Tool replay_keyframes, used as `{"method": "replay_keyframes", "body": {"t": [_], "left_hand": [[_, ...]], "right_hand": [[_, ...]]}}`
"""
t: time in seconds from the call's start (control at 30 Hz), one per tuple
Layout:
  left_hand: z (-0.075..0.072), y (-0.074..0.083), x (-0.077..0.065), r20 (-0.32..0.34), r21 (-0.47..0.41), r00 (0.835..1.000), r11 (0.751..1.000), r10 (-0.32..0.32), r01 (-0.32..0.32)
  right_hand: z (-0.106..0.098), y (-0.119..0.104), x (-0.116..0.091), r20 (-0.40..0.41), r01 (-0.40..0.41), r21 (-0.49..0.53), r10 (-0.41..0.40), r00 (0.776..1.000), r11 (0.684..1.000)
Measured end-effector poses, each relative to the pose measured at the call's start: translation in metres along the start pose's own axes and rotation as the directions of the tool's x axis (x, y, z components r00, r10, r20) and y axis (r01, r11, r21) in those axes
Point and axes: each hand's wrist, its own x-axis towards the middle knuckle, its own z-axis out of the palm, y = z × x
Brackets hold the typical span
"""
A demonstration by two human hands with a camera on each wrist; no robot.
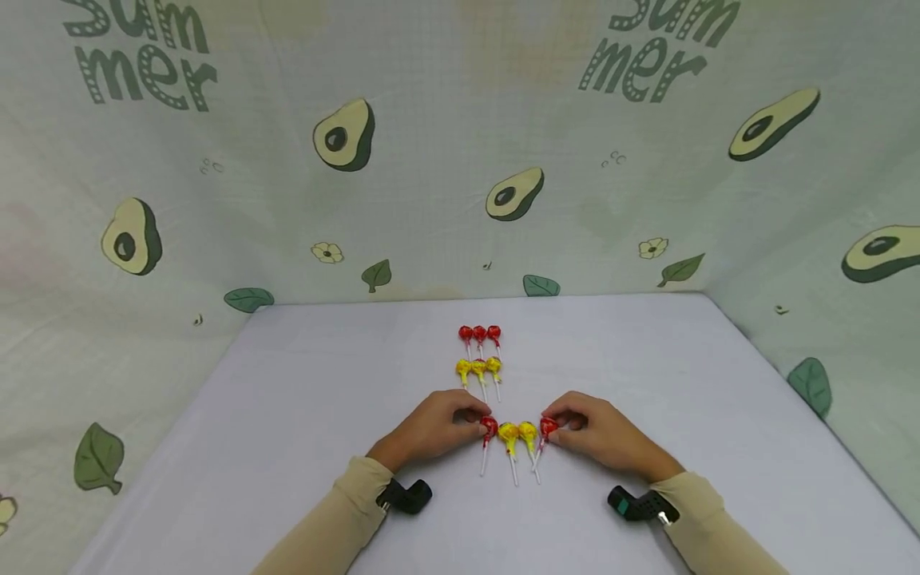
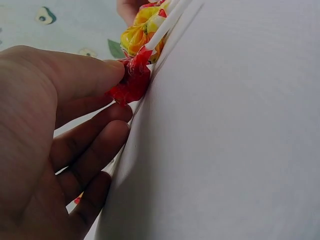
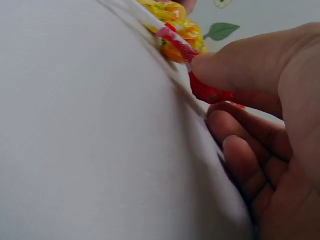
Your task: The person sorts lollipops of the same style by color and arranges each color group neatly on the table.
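My left hand pinches a red-wrapped lollipop by its head between thumb and fingers, its white stick pointing toward me. On the other side, my right hand pinches a second red lollipop the same way. Two yellow lollipops lie side by side between the red ones. The right red lollipop's stick crosses that of the yellow one beside it. In the left wrist view the thumb presses on the red wrapper; the right wrist view shows the thumb on the other red wrapper.
Farther back on the white table lie a row of three red lollipops and, nearer, a row of three yellow lollipops. A cloth printed with avocados and leaves hangs behind and beside the table.
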Motion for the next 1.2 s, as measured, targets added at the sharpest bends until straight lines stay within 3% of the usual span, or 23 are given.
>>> {"method": "replay_keyframes", "body": {"t": [0.23,0.43,0.77,1.2], "left_hand": [[-0.007,-0.001,-0.005,-0.002,0.005,0.999,0.999,-0.043,0.043],[-0.007,-0.002,-0.005,-0.005,-0.024,1.0,0.999,-0.029,0.029],[-0.002,0.0,-0.001,0.007,-0.008,1.0,1.0,-0.012,0.012],[-0.001,-0.002,-0.002,-0.003,-0.005,1.0,1.0,-0.006,0.006]], "right_hand": [[-0.004,0.0,0.013,0.068,-0.09,0.105,0.083,0.994,0.99],[-0.004,0.002,0.015,0.042,-0.083,0.168,0.077,0.996,0.982],[-0.011,0.005,0.018,0.027,-0.166,0.301,0.166,0.986,0.939],[-0.017,0.007,0.053,-0.017,-0.207,0.38,0.231,0.973,0.902]]}}
